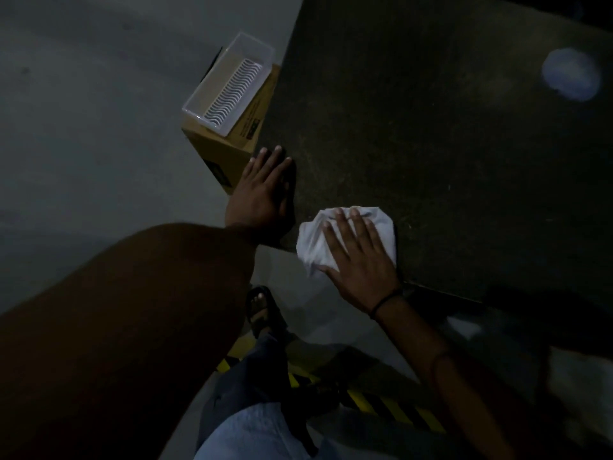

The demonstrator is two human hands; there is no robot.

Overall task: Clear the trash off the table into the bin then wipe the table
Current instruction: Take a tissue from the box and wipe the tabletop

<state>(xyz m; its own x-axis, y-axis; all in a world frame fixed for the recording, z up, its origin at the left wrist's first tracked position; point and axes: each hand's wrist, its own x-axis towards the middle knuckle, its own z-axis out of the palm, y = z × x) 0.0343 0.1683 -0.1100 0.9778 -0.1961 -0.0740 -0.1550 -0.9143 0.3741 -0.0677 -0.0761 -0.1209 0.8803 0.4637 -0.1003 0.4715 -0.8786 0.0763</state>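
Sleeve [132,327] blocks floor [83,127], left hand [262,190] flat on table [431,161], right hand [361,263] flat on cloth [311,240]

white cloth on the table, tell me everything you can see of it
The white cloth looks like soft fabric, crumpled into a loose wad with folds and creases. It lies on the dark table at its near corner, and its lower part seems to reach slightly past the edge. The right hand presses flat on it with fingers straight and spread, covering its middle.
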